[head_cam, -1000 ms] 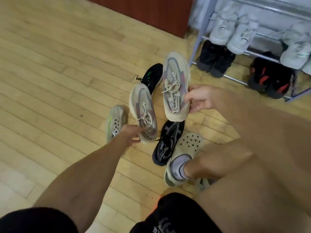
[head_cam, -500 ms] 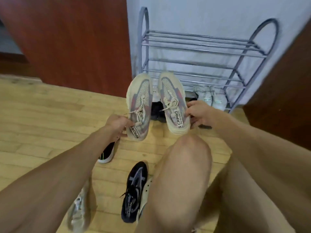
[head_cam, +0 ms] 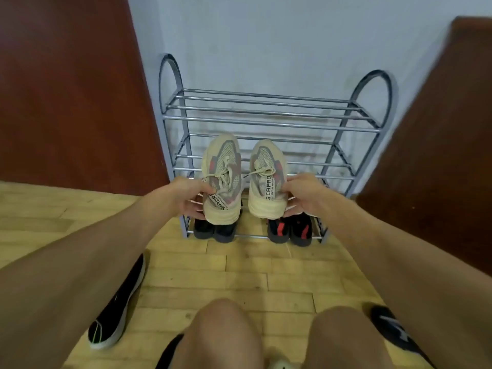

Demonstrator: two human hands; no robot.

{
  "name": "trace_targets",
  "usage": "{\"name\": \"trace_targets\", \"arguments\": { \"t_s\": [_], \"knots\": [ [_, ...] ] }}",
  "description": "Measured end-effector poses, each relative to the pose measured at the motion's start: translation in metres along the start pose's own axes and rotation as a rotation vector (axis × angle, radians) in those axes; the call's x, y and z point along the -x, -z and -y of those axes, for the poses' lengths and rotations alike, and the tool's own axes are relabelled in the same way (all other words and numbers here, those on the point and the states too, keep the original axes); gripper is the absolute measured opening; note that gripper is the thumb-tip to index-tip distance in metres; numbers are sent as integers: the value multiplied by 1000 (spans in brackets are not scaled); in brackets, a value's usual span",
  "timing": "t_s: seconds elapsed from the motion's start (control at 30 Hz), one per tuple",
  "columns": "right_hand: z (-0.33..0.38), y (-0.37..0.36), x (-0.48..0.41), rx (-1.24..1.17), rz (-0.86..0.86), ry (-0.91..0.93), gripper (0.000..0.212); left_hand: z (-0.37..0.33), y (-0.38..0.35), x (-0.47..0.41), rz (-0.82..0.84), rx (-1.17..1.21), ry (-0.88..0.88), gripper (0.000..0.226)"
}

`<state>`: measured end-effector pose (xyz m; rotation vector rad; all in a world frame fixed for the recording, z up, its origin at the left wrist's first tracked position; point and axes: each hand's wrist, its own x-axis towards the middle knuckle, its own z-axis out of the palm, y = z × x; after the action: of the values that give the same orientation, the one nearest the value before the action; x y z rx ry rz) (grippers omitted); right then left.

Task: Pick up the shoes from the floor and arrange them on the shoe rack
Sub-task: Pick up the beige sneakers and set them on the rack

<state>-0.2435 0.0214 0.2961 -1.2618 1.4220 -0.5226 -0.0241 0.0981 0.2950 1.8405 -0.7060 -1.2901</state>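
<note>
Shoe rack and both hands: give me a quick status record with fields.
left hand: grips heel of left beige sneaker
right hand: grips heel of right beige sneaker
sneaker position: held in front of the shoe rack, toes toward it
top rack tiers: bare bars
bottom tier: two dark pairs
floor: black shoe at left

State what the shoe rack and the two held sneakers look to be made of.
Shoe rack: likely metal tubing, glossy silver, bright glints along thin rails. Beige sneakers, left hand's and right hand's: knit mesh uppers by the visible weave, matte cream soles, probably foam or rubber.
</note>
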Motion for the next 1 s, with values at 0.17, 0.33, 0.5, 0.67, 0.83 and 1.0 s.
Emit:
{"name": "trace_targets", "arguments": {
  "t_s": [0.17, 0.33, 0.5, 0.67, 0.83, 1.0],
  "knots": [
    [29, -14, -83, 51, -15, 80, 10, -37, 9, -74, -66, 2, -6, 20],
    [44, -42, -156, 71, -31, 110, 14, -59, 23, -139, -138, -30, -19, 22],
    [45, -68, -196, 17, -7, 129, 19, -66, 26, -173, -208, -29, -69, 27],
    [44, -74, -198, 11, 9, 115, 15, -56, 24, -180, -265, -37, -112, 40],
    [42, -61, -158, 125, 90, 158, 34, -53, 19, -155, -305, -25, -158, 34],
    [32, -31, -100, 501, -18, 322, 45, -56, -4, -89, -337, -255, -293, 17]
  ]
}}
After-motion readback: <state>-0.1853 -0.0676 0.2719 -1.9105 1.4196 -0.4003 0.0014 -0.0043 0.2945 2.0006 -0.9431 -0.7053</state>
